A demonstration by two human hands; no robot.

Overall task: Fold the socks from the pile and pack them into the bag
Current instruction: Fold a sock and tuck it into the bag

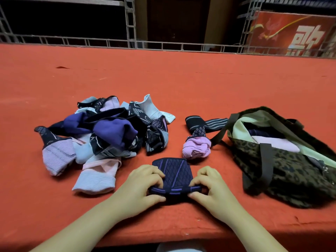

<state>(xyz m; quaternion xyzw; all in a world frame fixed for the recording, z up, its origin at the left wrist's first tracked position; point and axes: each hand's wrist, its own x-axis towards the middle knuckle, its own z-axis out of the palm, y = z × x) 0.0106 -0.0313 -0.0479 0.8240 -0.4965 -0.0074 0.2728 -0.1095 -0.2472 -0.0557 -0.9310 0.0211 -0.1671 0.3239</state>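
Note:
A navy quilted sock with purple stripes (pixel 174 173) lies folded on the red table, near its front edge. My left hand (pixel 143 186) pinches its near left corner and my right hand (pixel 211 186) pinches its near right corner, thumbs under the striped cuff. The sock pile (pixel 101 131), purple, pink, pale blue and black, is heaped to the left. A camouflage bag (pixel 283 171) lies open at the right with folded socks showing inside.
A pink and black sock (pixel 196 148) and a black striped sock (pixel 205 122) lie between the pile and the bag. The bag's strap (pixel 221 131) trails towards them. A metal rail (pixel 163 45) borders the table's far edge.

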